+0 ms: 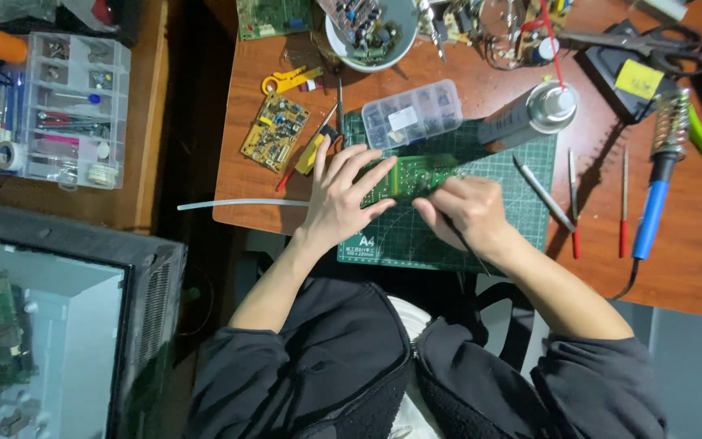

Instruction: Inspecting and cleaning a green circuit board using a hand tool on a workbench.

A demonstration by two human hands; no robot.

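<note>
Left hand [341, 202]: my grip is open, fingers spread flat, pressing the left end of the green rectangular circuit board [418, 174].
Right hand [466, 213]: my grip is closed on a thin dark probe-like tool [466, 242], its tip hidden at the board's lower edge.
Circuit board: lies on the dark green gridded cutting mat [513, 203], between my two hands.
Mat: rests on the brown wooden surface [692, 268], near its front edge.
Nearby: a clear plastic parts box [413, 113] just beyond the board; a grey spray can [530, 115] to the right; a blue-handled soldering iron [656, 195] well apart; a yellow circuit board [275, 132] to the left.
</note>
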